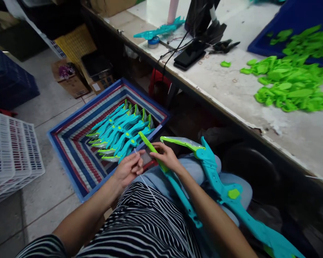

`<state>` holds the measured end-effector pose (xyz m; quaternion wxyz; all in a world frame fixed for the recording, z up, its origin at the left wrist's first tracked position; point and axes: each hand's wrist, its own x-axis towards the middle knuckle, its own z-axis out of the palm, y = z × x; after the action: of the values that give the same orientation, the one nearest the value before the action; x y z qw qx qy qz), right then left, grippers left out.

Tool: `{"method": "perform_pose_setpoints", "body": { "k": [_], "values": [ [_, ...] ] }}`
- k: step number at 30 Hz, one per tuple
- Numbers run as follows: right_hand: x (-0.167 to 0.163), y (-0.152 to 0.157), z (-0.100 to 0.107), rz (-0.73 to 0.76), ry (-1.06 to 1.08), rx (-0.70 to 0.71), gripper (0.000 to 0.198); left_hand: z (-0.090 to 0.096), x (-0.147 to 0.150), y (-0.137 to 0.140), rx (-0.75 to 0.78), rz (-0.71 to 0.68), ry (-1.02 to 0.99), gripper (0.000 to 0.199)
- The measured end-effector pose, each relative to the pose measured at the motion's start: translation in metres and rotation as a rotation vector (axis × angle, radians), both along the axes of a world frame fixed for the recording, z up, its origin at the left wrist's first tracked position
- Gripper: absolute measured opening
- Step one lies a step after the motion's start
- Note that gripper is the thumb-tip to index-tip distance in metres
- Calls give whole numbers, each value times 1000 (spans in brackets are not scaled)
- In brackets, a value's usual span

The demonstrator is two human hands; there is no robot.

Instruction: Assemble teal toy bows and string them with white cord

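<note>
My left hand pinches a thin white string, which runs back across my striped shirt. Close beside it, my right hand is wrapped round the green end of a teal toy bow; the green tip pokes out past the fingers toward the crate. A second teal toy bow, with a green limb and a green hexagonal piece, lies over my lap to the right. Just ahead of both hands, several finished-looking toy bows lie stacked in a blue crate lined with striped cloth.
On the right a worktable carries a pile of green plastic parts, a black phone and a teal piece. White plastic baskets stand on the floor at left. Cardboard boxes sit beyond the crate.
</note>
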<state>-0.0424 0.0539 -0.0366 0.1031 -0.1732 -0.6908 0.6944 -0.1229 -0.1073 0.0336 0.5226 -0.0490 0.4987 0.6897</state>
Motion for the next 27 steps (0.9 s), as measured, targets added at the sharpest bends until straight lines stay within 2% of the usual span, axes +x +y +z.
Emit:
{"method": "perform_pose_setpoints", "body": {
  "k": [1,3,6,16,27],
  "values": [
    [4,0,-1,-12,19,-109,42,6,-7,4,32,-15,71,40],
    [10,0,-2,-50,35,-242,43,15,-20,12,50,-52,225,43],
    [16,0,1,-110,15,-317,43,19,-33,25,16,-76,426,39],
    [18,1,7,-145,-17,-364,42,26,-45,47,-107,-182,864,24],
    [18,1,6,-166,-25,-344,41,23,-47,55,-121,-217,1015,19]
  ]
}}
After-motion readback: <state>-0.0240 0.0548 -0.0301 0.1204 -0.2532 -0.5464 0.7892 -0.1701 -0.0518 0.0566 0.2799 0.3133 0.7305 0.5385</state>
